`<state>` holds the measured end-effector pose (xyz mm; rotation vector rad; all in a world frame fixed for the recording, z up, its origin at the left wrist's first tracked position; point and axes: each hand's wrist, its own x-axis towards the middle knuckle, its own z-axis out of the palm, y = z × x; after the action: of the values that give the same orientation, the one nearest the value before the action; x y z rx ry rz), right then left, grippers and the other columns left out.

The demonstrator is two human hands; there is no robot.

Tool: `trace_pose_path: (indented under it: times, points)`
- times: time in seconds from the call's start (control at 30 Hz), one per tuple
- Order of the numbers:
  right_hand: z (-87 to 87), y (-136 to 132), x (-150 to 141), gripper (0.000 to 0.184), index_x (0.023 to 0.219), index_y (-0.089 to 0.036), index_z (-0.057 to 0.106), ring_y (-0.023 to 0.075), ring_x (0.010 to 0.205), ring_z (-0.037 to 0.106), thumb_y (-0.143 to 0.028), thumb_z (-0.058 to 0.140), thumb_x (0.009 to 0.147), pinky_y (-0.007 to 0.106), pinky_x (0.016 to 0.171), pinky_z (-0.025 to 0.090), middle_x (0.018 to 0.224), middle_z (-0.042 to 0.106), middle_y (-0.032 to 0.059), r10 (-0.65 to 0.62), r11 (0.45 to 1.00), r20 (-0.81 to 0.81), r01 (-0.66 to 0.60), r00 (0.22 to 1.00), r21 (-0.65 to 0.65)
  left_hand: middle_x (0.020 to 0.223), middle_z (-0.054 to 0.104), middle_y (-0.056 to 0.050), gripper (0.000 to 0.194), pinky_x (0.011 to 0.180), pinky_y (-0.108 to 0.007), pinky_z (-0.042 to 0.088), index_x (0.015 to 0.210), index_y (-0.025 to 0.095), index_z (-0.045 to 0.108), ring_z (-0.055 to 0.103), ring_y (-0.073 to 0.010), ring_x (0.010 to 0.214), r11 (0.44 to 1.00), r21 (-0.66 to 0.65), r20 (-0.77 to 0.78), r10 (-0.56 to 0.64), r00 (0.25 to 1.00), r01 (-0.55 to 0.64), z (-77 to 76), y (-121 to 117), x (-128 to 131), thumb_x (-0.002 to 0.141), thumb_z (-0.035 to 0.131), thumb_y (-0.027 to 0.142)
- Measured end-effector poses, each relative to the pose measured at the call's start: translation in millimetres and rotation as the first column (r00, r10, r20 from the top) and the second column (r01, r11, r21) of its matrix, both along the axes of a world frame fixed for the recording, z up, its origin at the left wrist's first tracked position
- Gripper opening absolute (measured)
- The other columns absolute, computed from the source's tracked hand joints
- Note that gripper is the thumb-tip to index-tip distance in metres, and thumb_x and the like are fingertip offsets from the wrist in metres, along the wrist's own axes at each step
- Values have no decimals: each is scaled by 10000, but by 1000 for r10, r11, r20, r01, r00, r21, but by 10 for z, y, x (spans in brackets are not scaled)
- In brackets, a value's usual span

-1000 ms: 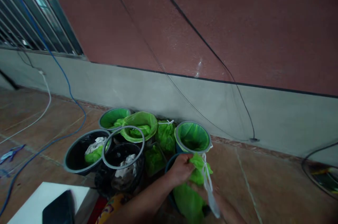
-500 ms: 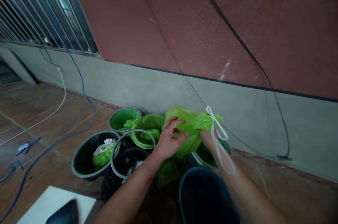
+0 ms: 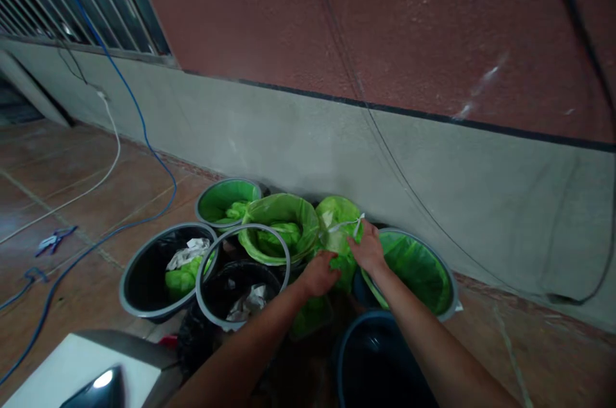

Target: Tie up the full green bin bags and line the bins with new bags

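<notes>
A green plastic bag (image 3: 337, 208) tied with white string (image 3: 342, 224) is low between the bins, near the wall. My right hand (image 3: 369, 251) is at its tied end, thumb and fingers closed on the bag beside the string. My left hand (image 3: 318, 274) is at the bag's near left side, its fingers loosely curled and apart; I see nothing held in it. A green-lined bin (image 3: 276, 203) is left of the bag, and another green-lined bin (image 3: 450, 273) is to its right. A dark blue bin (image 3: 344, 347) stands below my right forearm.
More bins stand at left: a green-lined one (image 3: 205, 187), a black-lined one (image 3: 128, 273) with crumpled bags, and another black-lined one (image 3: 257, 272) near a grey ring (image 3: 199, 292). A white box (image 3: 62, 363) is lower left. Blue cable (image 3: 144, 122) and pliers (image 3: 55, 241) lie nearby.
The tied green bag has moved down and left, away from the right bin. Both hands are lower, the right one further left. The camera view has shifted.
</notes>
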<state>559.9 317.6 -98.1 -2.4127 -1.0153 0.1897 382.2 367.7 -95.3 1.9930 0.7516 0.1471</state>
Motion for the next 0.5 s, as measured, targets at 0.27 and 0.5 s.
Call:
trace_pose_path:
  times: [0.27,0.5]
  points:
    - [-328,552,51,645,1571,-106,289,294,1508,307,-360,405,990,428,1184,292,1625,320,227,132,942,31,-116,991,-316,1271,676,-150,547,1031,-367,500,1359,116,604,672,-250,1084,987,-155,-215,19,977,-53,-90,-373,-377,844,546,291]
    - [-1138,612,-127,613,1564,-144,358,340,1441,386,-260,386,962,459,1105,373,1643,279,206,248,811,-67,-245,967,-531,1378,632,-165,582,1111,-396,452,1411,116,569,593,-305,1279,963,-269,-379,-110,919,4,-501,-883,-663,872,510,326]
